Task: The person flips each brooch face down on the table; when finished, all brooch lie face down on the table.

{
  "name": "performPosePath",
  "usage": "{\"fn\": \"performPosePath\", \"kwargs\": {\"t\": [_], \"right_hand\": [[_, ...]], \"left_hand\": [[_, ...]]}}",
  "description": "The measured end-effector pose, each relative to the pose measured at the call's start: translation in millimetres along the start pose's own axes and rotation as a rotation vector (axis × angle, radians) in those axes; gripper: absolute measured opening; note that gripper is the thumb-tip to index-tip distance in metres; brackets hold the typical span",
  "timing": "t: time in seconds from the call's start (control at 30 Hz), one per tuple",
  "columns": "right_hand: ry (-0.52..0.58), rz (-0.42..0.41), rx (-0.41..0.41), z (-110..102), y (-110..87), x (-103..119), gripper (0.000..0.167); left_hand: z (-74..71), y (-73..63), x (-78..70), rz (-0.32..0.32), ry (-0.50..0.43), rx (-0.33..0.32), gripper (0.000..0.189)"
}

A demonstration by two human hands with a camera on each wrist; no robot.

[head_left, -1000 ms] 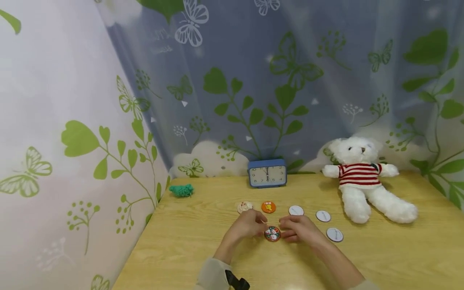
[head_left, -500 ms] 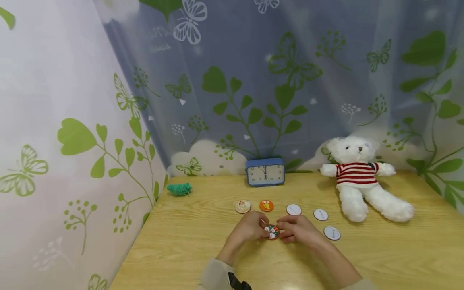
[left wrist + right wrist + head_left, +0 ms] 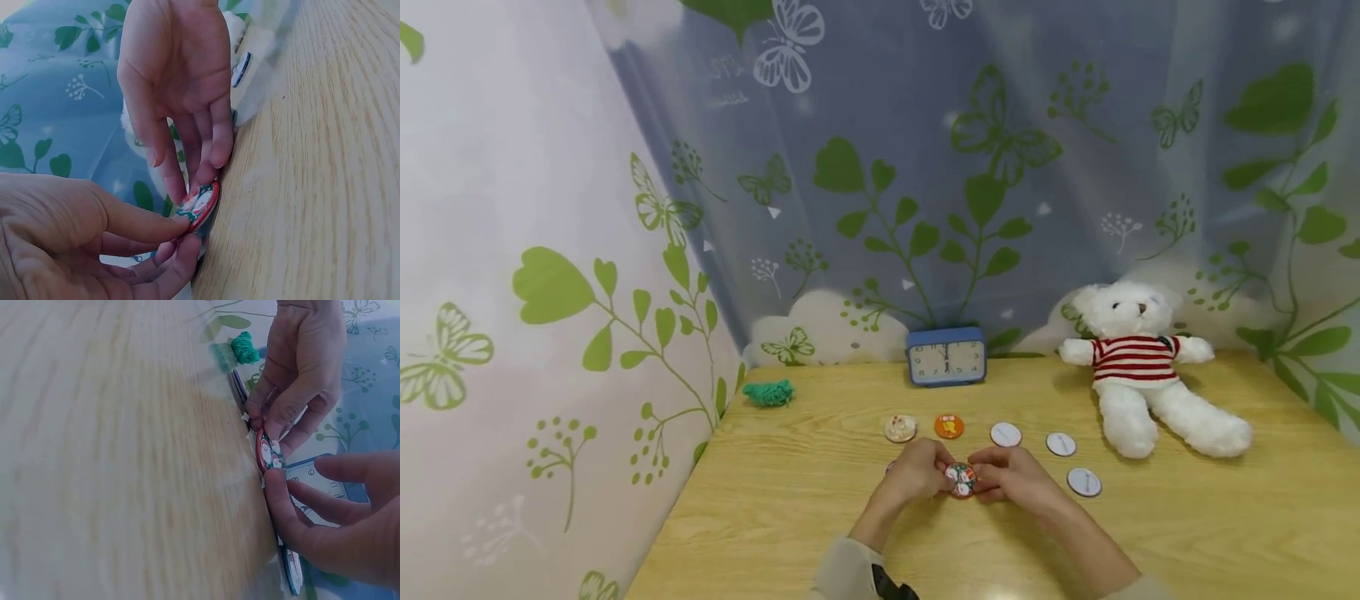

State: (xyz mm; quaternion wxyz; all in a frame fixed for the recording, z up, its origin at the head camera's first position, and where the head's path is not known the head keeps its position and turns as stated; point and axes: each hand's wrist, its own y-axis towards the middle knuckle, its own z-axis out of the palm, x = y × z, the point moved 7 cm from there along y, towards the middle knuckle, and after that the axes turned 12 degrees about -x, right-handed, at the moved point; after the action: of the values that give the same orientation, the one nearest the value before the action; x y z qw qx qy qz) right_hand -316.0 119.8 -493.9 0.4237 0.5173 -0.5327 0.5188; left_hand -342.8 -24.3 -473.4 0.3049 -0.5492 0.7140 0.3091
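A round pin badge point(image 3: 960, 480) with a red rim and small white figures on green is tilted up off the table between the two hands. My left hand point(image 3: 913, 473) pinches its near-left edge, thumb point(image 3: 153, 226) on the printed face and fingers behind. Fingertips of my right hand point(image 3: 1018, 479) touch the opposite edge, the fingers fairly straight. Just beyond the hands lie a cream badge point(image 3: 900, 428) and an orange badge point(image 3: 949, 426), both face up. Another badge point(image 3: 891, 467) is mostly hidden by my left hand.
Three badges lie pin side up: one white back point(image 3: 1005, 434) behind my right hand, another point(image 3: 1061, 443) and a third point(image 3: 1084, 482) farther right. A blue clock point(image 3: 946, 357), a green yarn bundle point(image 3: 768, 393) and a white teddy bear point(image 3: 1135, 367) stand along the back.
My right hand has come in against the badge's right edge. The badge has been tilted up and turned slightly, with my left hand's grip on it closer. The head view has shifted slightly.
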Motion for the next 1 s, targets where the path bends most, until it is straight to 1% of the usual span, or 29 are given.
{"fn": "performPosePath", "kwargs": {"t": [0.23,0.37,0.47,0.6,0.77,0.87,1.0], "right_hand": [[-0.002,-0.027,-0.035,-2.6,0.3,-2.1,0.036],[0.018,-0.026,-0.034,1.8,-0.5,-5.0,0.032],[0.027,-0.017,-0.041,4.2,-1.8,-7.3,0.030],[0.015,-0.014,-0.073,3.3,-2.2,-7.1,0.026],[0.003,-0.030,-0.120,5.0,0.3,-3.4,0.020],[-0.003,-0.035,-0.149,6.0,1.2,-1.5,0.017],[-0.003,-0.020,-0.177,3.8,1.3,0.2,0.016]], "left_hand": [[4.8,-1.0,-1.1,-0.072,-0.133,0.024,0.015],[3.1,-2.4,2.1,-0.086,-0.133,0.016,0.015],[0.9,-3.5,3.4,-0.080,-0.140,0.011,0.013],[-2.1,-3.2,2.9,-0.067,-0.165,0.011,0.007],[-8.0,-0.8,5.8,-0.080,-0.177,0.004,0.004],[-10.9,-0.1,7.5,-0.085,-0.179,0.011,0.004],[-11.1,-0.4,9.0,-0.106,-0.213,0.039,0.005]]}}
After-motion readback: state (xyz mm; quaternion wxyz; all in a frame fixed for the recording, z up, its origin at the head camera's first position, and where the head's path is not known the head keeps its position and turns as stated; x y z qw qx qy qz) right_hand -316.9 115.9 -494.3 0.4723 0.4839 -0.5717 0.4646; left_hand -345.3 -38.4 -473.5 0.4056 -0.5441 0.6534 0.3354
